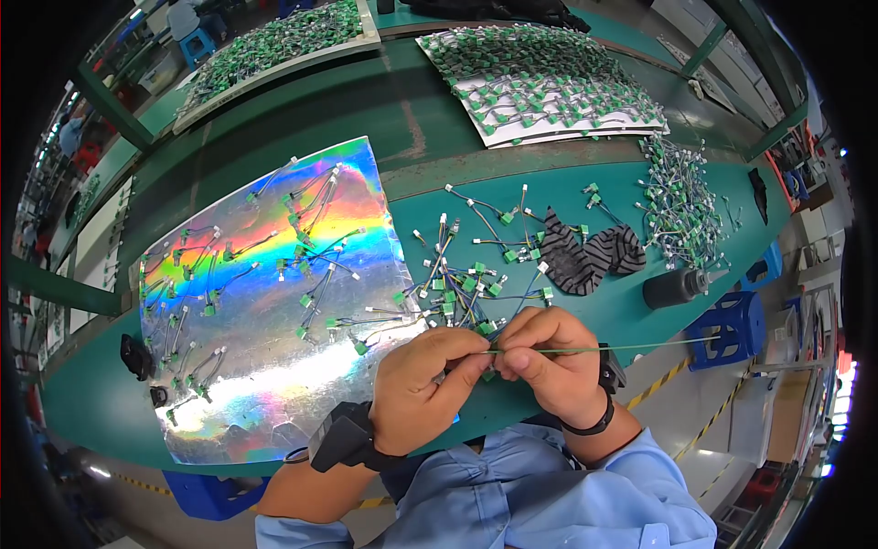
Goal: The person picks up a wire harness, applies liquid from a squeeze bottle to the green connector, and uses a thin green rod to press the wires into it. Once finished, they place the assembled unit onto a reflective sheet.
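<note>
A thin green strand (640, 347), wire or stick I cannot tell, runs nearly level through my fingers, its long free end pointing right. My left hand (428, 373) pinches it near its left end, thumb against forefinger. Close beside, my right hand (560, 364) is also closed on it, between thumb and fingertips. Just beyond both hands lies a loose heap of short wired connectors (462, 288) with green blocks and white plugs. Whether my fingers also hold one of these is hidden.
A shiny rainbow-silver sheet (274, 366) with scattered connectors lies left. Striped grey cloth (585, 261), a dark bottle (675, 288) and a connector pile (681, 206) are to the right. Loaded boards (498, 137) stand at the back. A blue stool (732, 334) is beyond the table's right edge.
</note>
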The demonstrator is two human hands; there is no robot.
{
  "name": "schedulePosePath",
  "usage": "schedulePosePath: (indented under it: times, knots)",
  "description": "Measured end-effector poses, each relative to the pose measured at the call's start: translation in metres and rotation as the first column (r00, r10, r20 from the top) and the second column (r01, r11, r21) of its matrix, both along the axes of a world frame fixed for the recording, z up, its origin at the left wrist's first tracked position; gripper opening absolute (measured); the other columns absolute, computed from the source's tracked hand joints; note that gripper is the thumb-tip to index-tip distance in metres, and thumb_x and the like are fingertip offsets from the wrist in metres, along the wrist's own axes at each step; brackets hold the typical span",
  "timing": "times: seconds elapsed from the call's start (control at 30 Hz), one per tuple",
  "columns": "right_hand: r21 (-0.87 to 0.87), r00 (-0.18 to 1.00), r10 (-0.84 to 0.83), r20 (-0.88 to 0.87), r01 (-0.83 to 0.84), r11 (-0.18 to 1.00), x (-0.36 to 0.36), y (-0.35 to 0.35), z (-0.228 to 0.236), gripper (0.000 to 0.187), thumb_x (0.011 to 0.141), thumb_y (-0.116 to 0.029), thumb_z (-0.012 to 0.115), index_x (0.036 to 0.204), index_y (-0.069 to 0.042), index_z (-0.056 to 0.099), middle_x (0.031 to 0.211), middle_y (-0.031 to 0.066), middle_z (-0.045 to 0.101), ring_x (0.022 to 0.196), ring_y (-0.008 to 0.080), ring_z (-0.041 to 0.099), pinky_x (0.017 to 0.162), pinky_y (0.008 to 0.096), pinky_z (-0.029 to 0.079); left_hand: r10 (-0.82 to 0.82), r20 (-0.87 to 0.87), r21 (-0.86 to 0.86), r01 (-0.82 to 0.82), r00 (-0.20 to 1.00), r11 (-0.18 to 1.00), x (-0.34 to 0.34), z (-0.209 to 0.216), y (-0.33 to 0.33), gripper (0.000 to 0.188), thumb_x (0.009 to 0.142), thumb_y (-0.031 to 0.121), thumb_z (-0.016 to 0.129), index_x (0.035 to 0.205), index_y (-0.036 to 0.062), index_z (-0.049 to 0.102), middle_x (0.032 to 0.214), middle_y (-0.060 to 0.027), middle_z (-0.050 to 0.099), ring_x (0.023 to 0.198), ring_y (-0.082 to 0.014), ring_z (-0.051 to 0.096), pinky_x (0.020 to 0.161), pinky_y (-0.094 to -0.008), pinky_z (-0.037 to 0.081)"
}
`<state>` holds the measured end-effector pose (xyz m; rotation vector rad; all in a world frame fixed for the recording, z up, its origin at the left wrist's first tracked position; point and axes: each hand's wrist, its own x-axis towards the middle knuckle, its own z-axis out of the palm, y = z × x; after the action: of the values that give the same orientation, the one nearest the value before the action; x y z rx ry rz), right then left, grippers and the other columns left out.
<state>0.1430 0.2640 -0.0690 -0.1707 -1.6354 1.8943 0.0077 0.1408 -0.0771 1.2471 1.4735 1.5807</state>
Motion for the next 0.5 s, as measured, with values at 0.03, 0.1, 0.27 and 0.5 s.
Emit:
schedulePosePath:
  times: [0.03, 0.1, 0.27, 0.5]
  knots:
    - [0.000, 1.000, 0.000, 0.000, 0.000, 1.000, 0.000, 0.000, 0.000, 0.009, 0.087, -0.002, 0.061, 0.090, 0.000, 0.053, 0.088, 0.0140, 0.061, 0.070, 0.0139, 0.057, 0.061, 0.0252, 0.048, -0.001, -0.063, 0.032, 0.003, 0.998, 0.999, -0.001, 0.000, 0.000, 0.019, 0.086, -0.008, 0.057, 0.105, -0.0047, 0.055, 0.100, -0.0146, 0.062, 0.086, -0.0192, 0.064, 0.077, -0.0276, 0.052]
    - [0.011, 1.000, -0.013, -0.018, 0.014, 1.000, 0.000, -0.001, 0.000, 0.009, 0.088, -0.003, 0.061, 0.089, 0.000, 0.053, 0.086, 0.0134, 0.060, 0.068, 0.0140, 0.057, 0.060, 0.0255, 0.047, 0.005, -0.066, 0.063, -0.001, 0.998, 0.998, -0.001, -0.004, 0.001, 0.018, 0.086, -0.007, 0.057, 0.104, -0.0047, 0.055, 0.098, -0.0150, 0.062, 0.086, -0.0197, 0.065, 0.076, -0.0279, 0.053]
    - [-0.081, 0.973, -0.156, -0.168, 0.144, 0.986, 0.002, 0.001, 0.003, 0.011, 0.089, -0.006, 0.061, 0.089, 0.000, 0.052, 0.080, 0.0120, 0.059, 0.065, 0.0137, 0.055, 0.059, 0.0260, 0.047, 0.037, 0.318, 0.062, -0.059, 0.947, 0.996, 0.002, 0.002, 0.006, 0.011, 0.087, -0.001, 0.059, 0.098, -0.0037, 0.056, 0.091, -0.0157, 0.065, 0.078, -0.0202, 0.065, 0.069, -0.0288, 0.054]
    - [0.199, 0.987, -0.159, 0.029, 0.150, 0.969, 0.005, 0.014, 0.001, 0.013, 0.091, -0.012, 0.059, 0.093, -0.001, 0.053, 0.076, 0.0073, 0.058, 0.063, 0.0116, 0.053, 0.059, 0.0238, 0.045, -0.068, 0.698, 0.042, 0.054, 0.713, 0.998, -0.006, 0.003, 0.007, 0.013, 0.090, 0.005, 0.059, 0.096, -0.0017, 0.050, 0.088, -0.0189, 0.064, 0.075, -0.0239, 0.067, 0.064, -0.0335, 0.057]
